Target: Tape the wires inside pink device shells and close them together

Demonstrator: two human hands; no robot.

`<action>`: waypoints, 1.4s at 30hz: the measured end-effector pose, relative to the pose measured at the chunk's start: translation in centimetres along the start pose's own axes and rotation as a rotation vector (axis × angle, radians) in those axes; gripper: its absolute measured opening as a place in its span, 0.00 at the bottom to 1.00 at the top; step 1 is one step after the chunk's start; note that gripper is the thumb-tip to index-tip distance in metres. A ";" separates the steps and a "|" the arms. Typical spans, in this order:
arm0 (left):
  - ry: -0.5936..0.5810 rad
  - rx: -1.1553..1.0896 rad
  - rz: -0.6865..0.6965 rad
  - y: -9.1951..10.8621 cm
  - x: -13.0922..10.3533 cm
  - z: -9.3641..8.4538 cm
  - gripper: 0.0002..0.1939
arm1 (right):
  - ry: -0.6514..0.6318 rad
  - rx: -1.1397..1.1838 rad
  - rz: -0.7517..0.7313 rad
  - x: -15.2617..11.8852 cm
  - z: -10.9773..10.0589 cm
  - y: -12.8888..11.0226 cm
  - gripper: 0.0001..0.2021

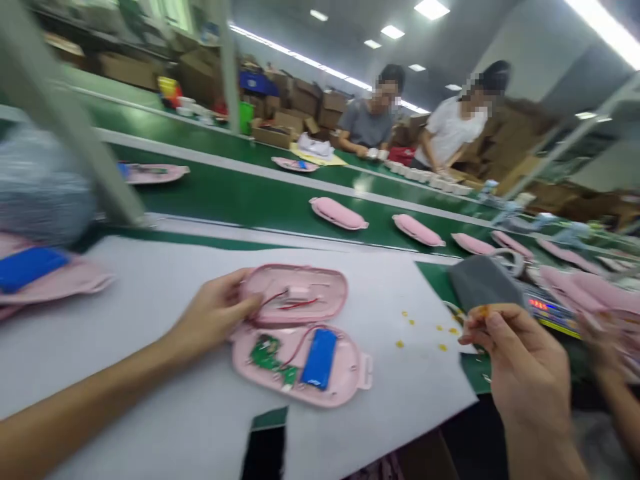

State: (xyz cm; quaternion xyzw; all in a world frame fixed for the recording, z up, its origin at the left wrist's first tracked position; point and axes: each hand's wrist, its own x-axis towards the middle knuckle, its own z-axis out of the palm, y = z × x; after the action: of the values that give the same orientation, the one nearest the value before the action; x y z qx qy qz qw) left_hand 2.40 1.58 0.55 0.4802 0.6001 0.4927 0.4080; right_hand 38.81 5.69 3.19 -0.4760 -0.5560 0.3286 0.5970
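Note:
An opened pink plastic casing (pixel 295 363) lies on the white sheet. Its lower shell holds a green circuit board (pixel 265 353) and a blue battery pack (pixel 319 359), with red wires crossing to the upper shell (pixel 327 287). My left hand (pixel 225 303) grips the left end of that upper shell, thumb inside the rim. To the right, my right hand (pixel 525 367) is raised with thumb and fingers pinched around a small orange piece (pixel 483 311), partly hidden by the fingertips. Several small yellow pieces (pixel 400 345) are scattered on the sheet between the casing and my right hand.
White paper (pixel 165 413) covers the bench. A grey device (pixel 485 280) with a lit red display stands right; a co-worker's hand (pixel 603 347) is beside it. Pink casings (pixel 340 213) lie along the green belt (pixel 240 200). Two people stand across. Another open casing (pixel 85 277) lies left.

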 end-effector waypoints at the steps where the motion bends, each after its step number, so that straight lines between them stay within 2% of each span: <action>1: -0.062 -0.081 0.018 -0.2 -0.1 -0.1 0.25 | -0.195 -0.097 -0.119 -0.2 2.8 -1.7 0.08; 3: -0.147 -0.208 0.048 -0.9 -0.2 -0.3 0.23 | -0.573 -0.286 -0.345 -0.3 8.5 -4.4 0.05; 5: -0.175 -0.269 0.078 -1.5 -0.4 -0.4 0.20 | -0.844 -0.464 -0.566 -0.1 13.9 -5.8 0.05; 6: -0.184 -0.282 0.095 -1.8 -0.5 -0.4 0.17 | -0.924 -0.553 -0.684 0.0 16.2 -5.9 0.05; 8: -0.195 -0.309 0.131 -2.1 -0.7 -0.3 0.13 | -1.003 -0.739 -0.894 0.2 19.7 -5.2 0.06; 10: -0.198 -0.341 0.151 -2.3 -0.7 -0.1 0.11 | -1.016 -0.896 -1.022 0.4 21.4 -4.2 0.06; 13: -0.195 -0.365 0.165 -2.3 -0.7 -0.1 0.11 | -0.988 -1.017 -1.084 0.5 21.8 -3.3 0.06; 18: -0.186 -0.320 0.205 -2.1 -0.8 -0.2 0.12 | -0.973 -1.067 -1.106 0.3 21.4 -3.4 0.07; 22: -0.179 -0.298 0.221 -2.2 -0.9 -0.1 0.12 | -0.900 -1.088 -1.109 -0.2 21.7 -2.9 0.08; 27: -0.171 -0.260 0.223 -2.3 -1.0 -0.1 0.14 | -0.777 -0.962 -0.883 -0.2 21.9 -2.7 0.09; 31: -0.142 -0.231 0.183 -2.4 -1.0 -0.1 0.14 | -0.678 -0.915 -0.742 1.5 21.7 -2.9 0.18; 32: -0.136 -0.227 0.176 -2.5 -1.0 -0.1 0.14 | -0.682 -0.897 -0.696 2.0 21.7 -2.8 0.19; 34: -0.117 -0.206 0.166 -2.4 -1.0 -0.2 0.14 | -0.786 -0.823 -0.585 2.7 21.6 -2.7 0.17; 37: -0.086 -0.117 0.173 -2.0 -0.9 -0.4 0.13 | -0.930 -0.680 -0.506 2.6 21.6 -2.3 0.09; 39: -0.106 -0.076 0.218 -1.6 -0.7 -0.6 0.14 | -0.917 -0.618 -0.563 1.9 21.3 -2.3 0.08; 42: -0.155 -0.077 0.256 -1.1 -0.7 -0.8 0.16 | -0.816 -0.549 -0.648 0.7 19.6 -3.0 0.12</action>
State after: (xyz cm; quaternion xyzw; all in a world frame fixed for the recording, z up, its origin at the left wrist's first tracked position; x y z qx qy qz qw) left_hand 1.63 0.70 -0.34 0.5735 0.4811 0.5249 0.4052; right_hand 19.34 9.35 4.85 -0.2539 -0.9227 0.1299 0.2595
